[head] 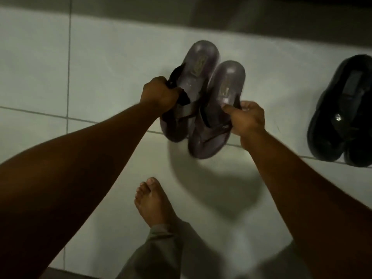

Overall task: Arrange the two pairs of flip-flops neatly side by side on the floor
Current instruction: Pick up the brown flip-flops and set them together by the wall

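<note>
1. A pair of brown rubber flip-flops [203, 101] is hovering at frame centre, overlapping.
2. The left hand [159, 93] is clenching one strap; the right hand [246, 117] is pinching the other.
3. A black flip-flop pair [342, 113] is lying at right on the pale tiled floor [100, 67]; placement beside it likely comes next.

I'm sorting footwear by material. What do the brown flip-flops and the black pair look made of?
Brown flip-flops: likely rubber or foam soles with a dull sheen; smooth moulded footbeds, thin flexible straps. Black pair: matte, possibly rubber or synthetic, too dark to tell.
</note>
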